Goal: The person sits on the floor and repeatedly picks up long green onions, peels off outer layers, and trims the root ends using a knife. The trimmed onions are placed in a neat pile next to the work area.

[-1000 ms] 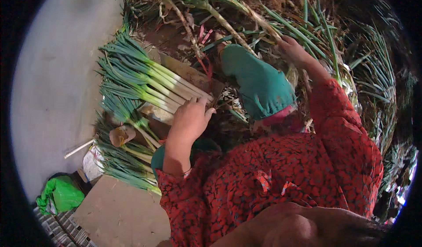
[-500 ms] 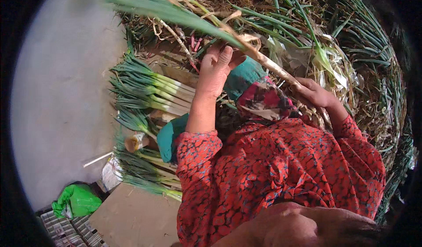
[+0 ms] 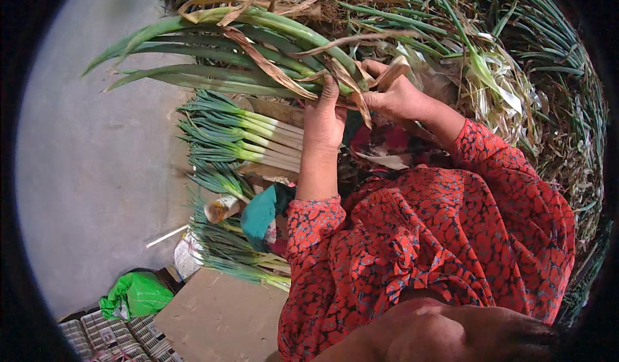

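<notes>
Beyond the pale-stemmed onion row (image 3: 274, 136), the left hand (image 3: 324, 120) and right hand (image 3: 394, 96) are holding a leafy stalk (image 3: 284, 59), each grip pinching closed around it

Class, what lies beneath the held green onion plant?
Grey floor shows beneath the left end of the green onion plant; whatever the plant itself covers cannot be seen.

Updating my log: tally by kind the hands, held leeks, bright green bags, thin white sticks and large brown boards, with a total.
Left hand and right hand: 2 hands
Held leek: 1, seemingly
Green bag: 1
White stick: 1
Brown board: 1
Total: 6
</notes>
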